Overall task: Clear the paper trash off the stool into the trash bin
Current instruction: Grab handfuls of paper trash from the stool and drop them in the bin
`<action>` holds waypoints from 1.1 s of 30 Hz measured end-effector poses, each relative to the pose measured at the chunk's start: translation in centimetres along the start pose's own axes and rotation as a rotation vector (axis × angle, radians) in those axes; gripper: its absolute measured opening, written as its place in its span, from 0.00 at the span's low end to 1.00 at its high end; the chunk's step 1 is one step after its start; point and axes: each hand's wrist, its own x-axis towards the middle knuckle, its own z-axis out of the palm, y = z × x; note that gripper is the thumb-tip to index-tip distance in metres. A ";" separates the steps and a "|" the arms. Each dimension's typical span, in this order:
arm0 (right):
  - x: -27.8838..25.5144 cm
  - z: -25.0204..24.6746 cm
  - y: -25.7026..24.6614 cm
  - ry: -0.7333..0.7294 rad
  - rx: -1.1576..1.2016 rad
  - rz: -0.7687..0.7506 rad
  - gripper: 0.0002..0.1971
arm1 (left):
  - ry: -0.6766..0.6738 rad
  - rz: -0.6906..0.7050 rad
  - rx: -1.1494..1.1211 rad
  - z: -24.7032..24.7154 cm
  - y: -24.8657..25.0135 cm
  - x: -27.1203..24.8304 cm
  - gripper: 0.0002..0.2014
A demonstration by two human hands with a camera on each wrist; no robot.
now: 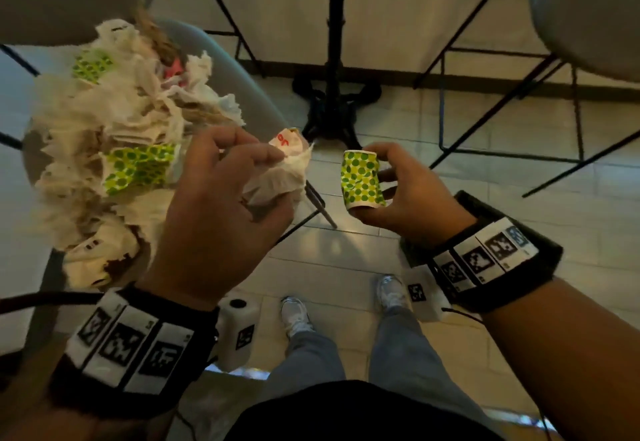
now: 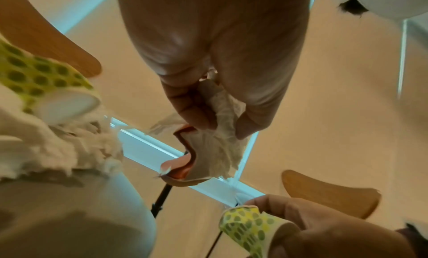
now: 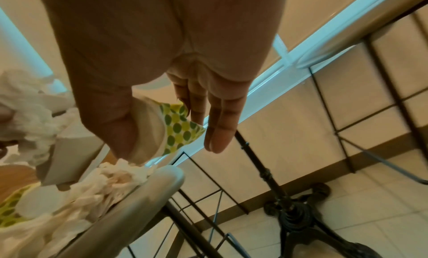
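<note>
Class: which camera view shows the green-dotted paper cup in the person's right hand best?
The head view: the green-dotted paper cup shows whole, side-on, gripped by the right hand. The left wrist view shows it at a corner; the right wrist view, only a strip behind the thumb.

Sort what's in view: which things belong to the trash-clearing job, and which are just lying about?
Job:
stool
paper pile
crumpled napkin in left hand
dotted cup in right hand

Bystanders:
black stand
second stool
No bin in view.
</note>
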 end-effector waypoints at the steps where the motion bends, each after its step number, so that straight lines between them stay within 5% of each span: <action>1: -1.0 -0.6 1.3 0.014 0.021 0.023 0.41 | -0.029 0.022 0.013 0.8 0.5 0.5 0.21; 8: -6.6 -4.9 13.3 0.153 0.221 0.183 0.37 | -0.213 0.056 -0.043 11.6 4.9 3.4 0.22; 21: -12.1 -4.5 45.8 0.330 0.246 0.735 0.40 | -0.889 0.049 -0.153 47.5 7.0 2.9 0.21; 33: -10.2 2.6 61.2 0.391 0.502 1.038 0.44 | -1.054 -0.003 -0.020 64.6 5.5 -1.3 0.23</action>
